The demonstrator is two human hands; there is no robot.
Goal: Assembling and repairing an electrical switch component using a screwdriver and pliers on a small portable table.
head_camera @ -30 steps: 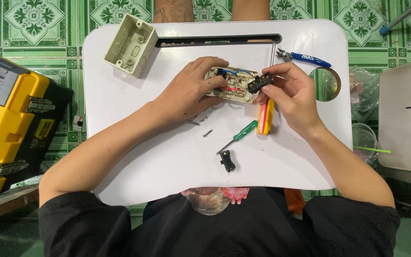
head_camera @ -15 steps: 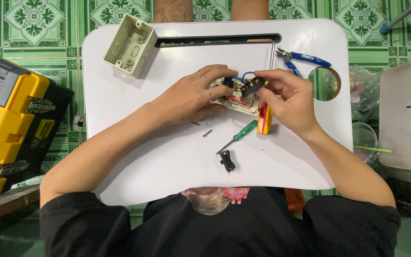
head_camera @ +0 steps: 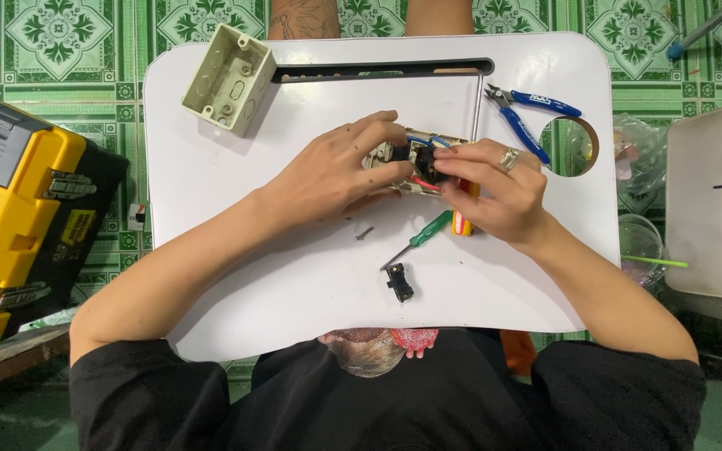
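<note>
Boxy wired socket plate (head_camera: 407,163) pinched by both hands.

Lighting bright, even, diffuse; no single source evident. White tray table (head_camera: 294,276) near overexposure, little surface texture, no hard glare spots. Soft, short shadows just below the left hand (head_camera: 336,171) fingers and under the right hand (head_camera: 490,192). Focus sharp at the fingertips; slight softness toward frame edges. No motion blur. Mild wide-angle bowing at corners.
</note>
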